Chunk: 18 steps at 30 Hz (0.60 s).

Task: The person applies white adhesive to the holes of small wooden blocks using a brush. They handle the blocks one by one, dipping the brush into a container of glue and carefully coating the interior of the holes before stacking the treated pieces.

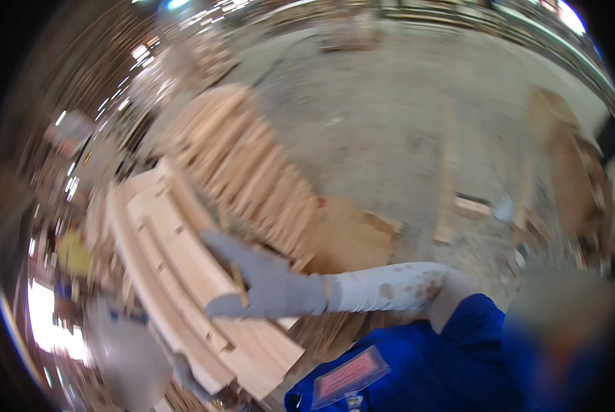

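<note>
The right hand (266, 281), in a grey glove, lay spread on the curved wooden boards (184, 268), fingers loosely around a thin stick (blurred). Behind the boards rose a stack of wooden slats (245, 165); the left hand was unseen.

One head-worn fisheye view, tilted down and leftward over the person's own blue-clad chest; it sits close above the curved wooden boards (184, 275) at lower left; the concrete floor (390, 117) stretches away toward the top; straight edges bow near the rim; everything is motion-blurred
</note>
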### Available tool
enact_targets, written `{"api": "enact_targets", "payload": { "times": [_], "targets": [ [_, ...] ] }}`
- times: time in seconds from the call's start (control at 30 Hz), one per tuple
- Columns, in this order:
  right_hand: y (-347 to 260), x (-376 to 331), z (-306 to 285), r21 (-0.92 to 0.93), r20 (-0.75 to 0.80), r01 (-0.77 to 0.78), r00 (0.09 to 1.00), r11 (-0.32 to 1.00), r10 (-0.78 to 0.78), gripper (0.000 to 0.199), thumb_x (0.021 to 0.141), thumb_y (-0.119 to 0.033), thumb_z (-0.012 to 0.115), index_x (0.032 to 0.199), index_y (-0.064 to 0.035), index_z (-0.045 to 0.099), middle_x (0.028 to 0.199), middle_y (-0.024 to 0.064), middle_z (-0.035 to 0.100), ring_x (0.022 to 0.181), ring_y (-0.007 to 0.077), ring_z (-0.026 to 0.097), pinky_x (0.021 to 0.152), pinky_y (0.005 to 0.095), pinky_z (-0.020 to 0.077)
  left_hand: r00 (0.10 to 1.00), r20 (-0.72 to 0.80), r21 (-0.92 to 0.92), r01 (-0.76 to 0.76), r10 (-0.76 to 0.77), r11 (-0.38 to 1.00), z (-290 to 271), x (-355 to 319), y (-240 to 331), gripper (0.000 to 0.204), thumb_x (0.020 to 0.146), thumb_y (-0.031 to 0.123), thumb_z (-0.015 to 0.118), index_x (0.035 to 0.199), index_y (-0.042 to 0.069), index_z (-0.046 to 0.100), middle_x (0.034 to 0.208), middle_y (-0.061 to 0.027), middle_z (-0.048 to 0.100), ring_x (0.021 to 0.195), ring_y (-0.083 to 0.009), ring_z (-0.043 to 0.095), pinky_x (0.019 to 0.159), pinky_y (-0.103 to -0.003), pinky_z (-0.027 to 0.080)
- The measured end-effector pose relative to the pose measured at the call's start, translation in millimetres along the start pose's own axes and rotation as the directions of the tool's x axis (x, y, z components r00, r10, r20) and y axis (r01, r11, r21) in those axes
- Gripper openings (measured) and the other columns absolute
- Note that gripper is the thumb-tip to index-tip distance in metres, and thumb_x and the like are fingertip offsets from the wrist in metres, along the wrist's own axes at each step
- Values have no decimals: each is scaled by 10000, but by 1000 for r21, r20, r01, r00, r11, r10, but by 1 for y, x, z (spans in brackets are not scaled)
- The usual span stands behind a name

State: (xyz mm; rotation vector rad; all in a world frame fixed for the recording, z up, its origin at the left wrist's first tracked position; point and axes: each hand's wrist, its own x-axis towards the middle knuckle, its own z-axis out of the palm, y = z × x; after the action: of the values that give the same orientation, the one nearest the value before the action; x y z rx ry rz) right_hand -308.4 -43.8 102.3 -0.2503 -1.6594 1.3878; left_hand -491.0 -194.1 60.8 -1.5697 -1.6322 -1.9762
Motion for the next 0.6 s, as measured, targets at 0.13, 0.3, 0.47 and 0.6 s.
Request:
{"api": "enact_targets", "payload": {
  "times": [0.13,0.3,0.47,0.6],
  "targets": [
    [-37,-58,-70,-246,-221,-19,975,969,-38,934,724,-427,699,1378,21,206,1321,278,363,1250,363,366,1038,401,306,962,93,-115,-246,257,962,69,-18,6,630,881,406,462,1343,10,297,1362,-233,322,1199,-364,418,938,-479,447],
    [-61,-146,-158,-386,-491,9,844,922,-214,919,718,-402,709,1371,23,222,1325,278,364,1248,362,371,1031,421,322,794,605,-483,426,-60,765,191,-33,46,634,894,401,426,1351,-12,277,1335,-234,354,1160,-342,461,947,-440,449],
    [-71,-233,-239,-443,-751,-249,628,861,-205,869,735,-327,723,1351,62,250,1347,247,361,1243,307,386,1016,372,347,348,935,-287,850,-62,441,344,-72,90,823,714,348,565,1379,-27,258,1342,-220,373,1199,-307,436,996,-375,379],
    [-73,-294,-298,-294,-883,-271,443,916,-153,801,758,-215,718,1350,65,258,1343,205,381,1236,249,394,999,324,362,134,983,-169,923,123,347,450,-128,118,780,723,284,592,1369,-37,295,1343,-215,400,1194,-266,452,974,-338,392]
  ]
}}
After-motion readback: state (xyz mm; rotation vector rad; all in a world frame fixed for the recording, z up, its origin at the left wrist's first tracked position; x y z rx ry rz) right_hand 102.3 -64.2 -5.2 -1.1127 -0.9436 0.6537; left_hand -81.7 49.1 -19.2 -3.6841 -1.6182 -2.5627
